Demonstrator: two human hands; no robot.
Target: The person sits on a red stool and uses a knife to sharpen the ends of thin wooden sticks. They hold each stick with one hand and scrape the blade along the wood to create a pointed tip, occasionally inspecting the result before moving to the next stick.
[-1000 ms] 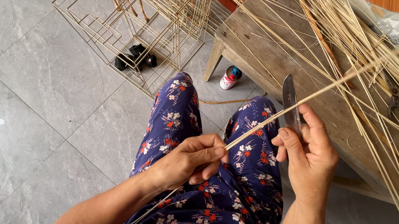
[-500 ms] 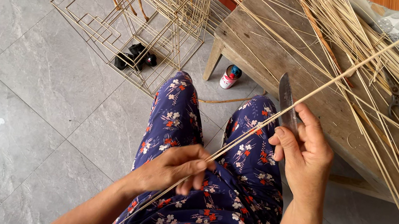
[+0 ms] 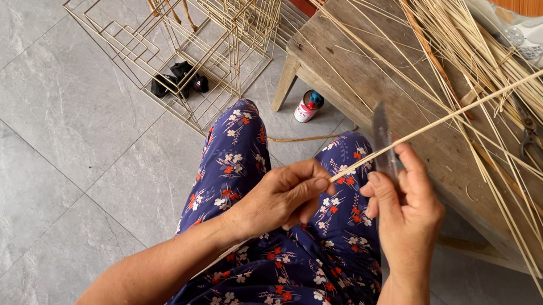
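Observation:
My left hand (image 3: 282,196) pinches the near end of a long thin bamboo stick (image 3: 486,100) over my lap. The stick runs up and to the right across the wooden table (image 3: 364,80). My right hand (image 3: 406,204) grips a knife (image 3: 382,133) with its blade pointing up, pressed against the stick just right of my left fingers. I sit in blue floral trousers (image 3: 233,161).
A heap of thin bamboo sticks (image 3: 519,76) covers the table, with scissors (image 3: 541,142) among them. Wire frames (image 3: 183,20) stand on the grey tile floor at upper left, a black object (image 3: 179,78) inside. A small red-and-white can (image 3: 307,105) stands by the table leg.
My left hand has slid back up the stick toward the knife, after drawing it down toward my body. The right hand with the knife stays nearly still.

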